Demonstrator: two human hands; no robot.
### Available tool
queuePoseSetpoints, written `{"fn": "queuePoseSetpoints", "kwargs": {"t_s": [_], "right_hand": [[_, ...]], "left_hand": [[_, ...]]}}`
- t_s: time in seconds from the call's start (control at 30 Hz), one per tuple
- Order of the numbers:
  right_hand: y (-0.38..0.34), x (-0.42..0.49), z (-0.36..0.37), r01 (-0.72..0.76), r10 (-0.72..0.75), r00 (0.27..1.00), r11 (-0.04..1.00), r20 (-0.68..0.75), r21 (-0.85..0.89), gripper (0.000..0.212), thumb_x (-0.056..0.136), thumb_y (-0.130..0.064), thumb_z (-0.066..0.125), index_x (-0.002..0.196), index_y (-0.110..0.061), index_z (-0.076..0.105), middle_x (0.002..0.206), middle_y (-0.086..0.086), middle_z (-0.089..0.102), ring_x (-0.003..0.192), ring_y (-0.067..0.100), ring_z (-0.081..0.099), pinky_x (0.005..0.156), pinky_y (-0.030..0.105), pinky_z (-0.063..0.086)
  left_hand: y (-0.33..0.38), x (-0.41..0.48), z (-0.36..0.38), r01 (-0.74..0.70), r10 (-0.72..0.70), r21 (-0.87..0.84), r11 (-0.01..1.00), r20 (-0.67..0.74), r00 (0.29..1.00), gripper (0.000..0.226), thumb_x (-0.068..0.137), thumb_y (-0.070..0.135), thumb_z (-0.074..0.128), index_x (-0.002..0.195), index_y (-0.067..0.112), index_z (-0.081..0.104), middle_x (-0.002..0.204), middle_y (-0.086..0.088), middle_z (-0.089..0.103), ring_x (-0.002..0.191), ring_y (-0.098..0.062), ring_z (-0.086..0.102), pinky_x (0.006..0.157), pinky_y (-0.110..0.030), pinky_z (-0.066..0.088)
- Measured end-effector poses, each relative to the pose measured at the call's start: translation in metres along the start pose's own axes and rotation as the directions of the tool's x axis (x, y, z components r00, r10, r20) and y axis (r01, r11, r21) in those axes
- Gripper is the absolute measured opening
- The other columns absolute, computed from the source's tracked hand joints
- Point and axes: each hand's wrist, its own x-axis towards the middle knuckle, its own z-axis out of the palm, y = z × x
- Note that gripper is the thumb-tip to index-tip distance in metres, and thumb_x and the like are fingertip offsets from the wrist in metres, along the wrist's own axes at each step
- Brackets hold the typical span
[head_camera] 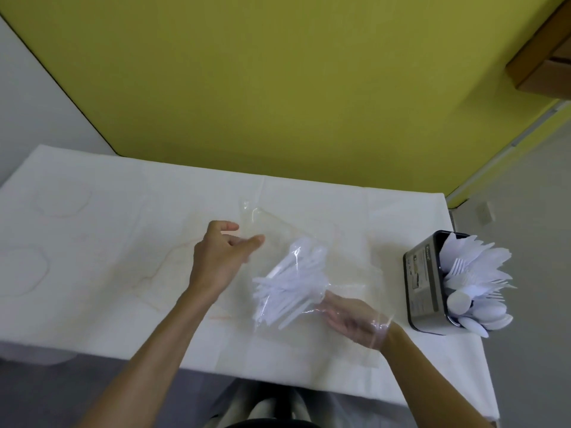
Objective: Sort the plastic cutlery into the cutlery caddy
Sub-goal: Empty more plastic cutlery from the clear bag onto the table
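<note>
A clear plastic bag [278,223] lies mid-table with a bundle of white plastic cutlery [290,285] inside it. My right hand [355,319] is inside the bag, seen through the film, its fingers closed round the near ends of the bundle. My left hand [222,254] hovers at the bag's left side with thumb and fingers loosely extended, holding nothing that I can see. The grey metal cutlery caddy [423,288] stands at the table's right edge, filled with white forks, spoons and knives [475,282].
A white cloth [108,242] with faint stains covers the table. A yellow wall [278,88] stands right behind it. The caddy sits close to the table's right edge, with grey floor [531,242] beyond.
</note>
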Motion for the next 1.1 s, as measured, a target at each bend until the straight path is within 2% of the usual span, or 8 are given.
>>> {"fn": "queuePoseSetpoints", "kwargs": {"t_s": [0.17, 0.3, 0.4, 0.57, 0.7, 0.8, 0.97, 1.1], "right_hand": [[0.003, 0.01, 0.011, 0.025, -0.04, 0.997, 0.978, -0.069, -0.207, 0.042, 0.069, -0.04, 0.085, 0.072, -0.004, 0.063, 0.069, 0.01, 0.052, 0.068, 0.021, 0.055, 0.072, 0.033, 0.052], [-0.001, 0.008, 0.027, 0.079, -0.082, 0.996, 0.994, -0.044, -0.081, 0.031, 0.08, -0.034, 0.077, 0.086, -0.006, 0.064, 0.058, 0.006, 0.052, 0.051, 0.019, 0.053, 0.057, 0.032, 0.048], [0.002, 0.01, 0.031, 0.163, -0.161, 0.982, 0.987, -0.095, 0.015, 0.032, 0.086, -0.033, 0.072, 0.091, -0.002, 0.065, 0.066, 0.008, 0.063, 0.052, 0.018, 0.065, 0.048, 0.025, 0.054], [0.011, 0.014, 0.028, 0.263, -0.257, 0.957, 0.965, -0.132, 0.022, 0.078, 0.06, -0.051, 0.09, 0.104, 0.009, 0.069, 0.099, 0.018, 0.063, 0.087, 0.03, 0.065, 0.077, 0.033, 0.056], [0.006, 0.007, 0.031, 0.344, -0.343, 0.938, 0.939, -0.054, 0.001, 0.051, 0.086, -0.038, 0.071, 0.103, 0.01, 0.068, 0.09, 0.017, 0.073, 0.075, 0.019, 0.073, 0.062, 0.024, 0.058], [0.004, 0.008, 0.04, 0.344, -0.344, 0.939, 0.939, 0.025, -0.005, 0.045, 0.081, -0.04, 0.071, 0.095, 0.003, 0.07, 0.081, 0.017, 0.068, 0.072, 0.026, 0.07, 0.069, 0.034, 0.058], [0.008, 0.014, 0.05, 0.342, -0.34, 0.94, 0.935, 0.036, -0.092, 0.058, 0.067, -0.039, 0.087, 0.09, 0.009, 0.067, 0.068, 0.021, 0.065, 0.055, 0.027, 0.064, 0.05, 0.029, 0.049], [0.011, 0.026, 0.048, 0.366, -0.38, 0.918, 0.922, -0.112, -0.128, 0.061, 0.061, -0.035, 0.089, 0.104, 0.001, 0.064, 0.097, 0.027, 0.066, 0.083, 0.036, 0.068, 0.077, 0.04, 0.056]], "left_hand": [[0.0, -0.004, 0.016, -0.002, -0.056, 0.227, 0.974, 0.251, 0.966, 0.024, 0.088, 0.035, 0.059, 0.092, 0.015, 0.071, 0.104, 0.002, 0.069, 0.104, -0.019, 0.06, 0.078, -0.029, 0.043], [0.008, -0.018, 0.018, -0.094, 0.032, 0.182, 0.979, 0.316, 0.948, 0.02, 0.09, 0.03, 0.042, 0.082, 0.023, 0.059, 0.103, 0.015, 0.071, 0.098, -0.01, 0.059, 0.087, -0.033, 0.046], [0.015, -0.03, 0.023, -0.152, 0.106, 0.114, 0.982, 0.337, 0.936, 0.024, 0.091, 0.023, 0.038, 0.07, 0.021, 0.051, 0.09, 0.017, 0.075, 0.096, -0.004, 0.063, 0.089, -0.029, 0.047], [0.022, -0.038, 0.024, -0.136, 0.149, -0.067, 0.988, 0.261, 0.954, 0.026, 0.089, 0.015, 0.039, 0.064, 0.016, 0.046, 0.078, 0.005, 0.077, 0.087, -0.01, 0.065, 0.083, -0.029, 0.046], [0.025, -0.043, 0.025, -0.158, 0.195, -0.15, 0.976, 0.281, 0.939, 0.023, 0.091, 0.013, 0.039, 0.067, 0.013, 0.04, 0.078, 0.0, 0.077, 0.086, -0.008, 0.066, 0.079, -0.024, 0.041], [0.027, -0.043, 0.024, -0.146, 0.202, -0.22, 0.965, 0.263, 0.943, 0.024, 0.091, 0.014, 0.038, 0.068, 0.012, 0.042, 0.079, -0.002, 0.077, 0.097, -0.019, 0.066, 0.078, -0.023, 0.041], [0.024, -0.039, 0.021, -0.182, 0.253, -0.254, 0.95, 0.28, 0.926, 0.023, 0.086, 0.023, 0.04, 0.064, 0.018, 0.043, 0.08, -0.003, 0.077, 0.101, -0.029, 0.063, 0.089, -0.033, 0.045], [0.021, -0.037, 0.021, -0.184, 0.249, -0.23, 0.956, 0.299, 0.921, 0.022, 0.085, 0.025, 0.044, 0.066, 0.013, 0.041, 0.078, -0.003, 0.077, 0.096, -0.026, 0.063, 0.083, -0.028, 0.043]]}}
